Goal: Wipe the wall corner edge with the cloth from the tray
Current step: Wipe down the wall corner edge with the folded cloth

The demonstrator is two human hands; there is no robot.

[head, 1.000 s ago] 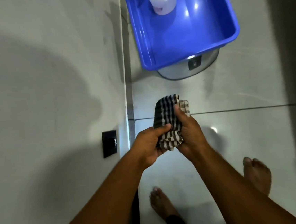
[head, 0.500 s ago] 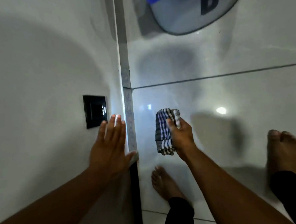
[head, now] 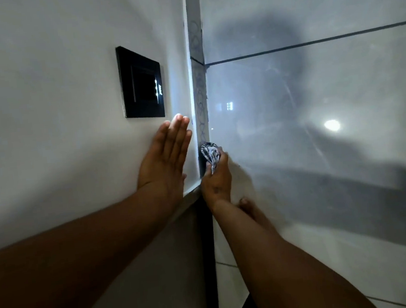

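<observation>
The wall corner edge (head: 199, 84) runs vertically through the middle of the view, a narrow grey patterned strip. My right hand (head: 216, 181) grips a bunched black-and-white checked cloth (head: 210, 153) and presses it against the strip low down. My left hand (head: 166, 161) lies flat on the white wall just left of the edge, fingers together and pointing up. The tray is out of view.
A black switch panel (head: 142, 85) sits on the wall above my left hand. To the right of the edge is the glossy tiled floor (head: 317, 118) with a dark grout line, shadows and a light reflection. A bare foot (head: 252, 208) shows behind my right forearm.
The view swung away from the blue tray toward the wall. My left hand let go of the cloth and pressed flat on the wall. My right hand carried the cloth onto the corner edge.
</observation>
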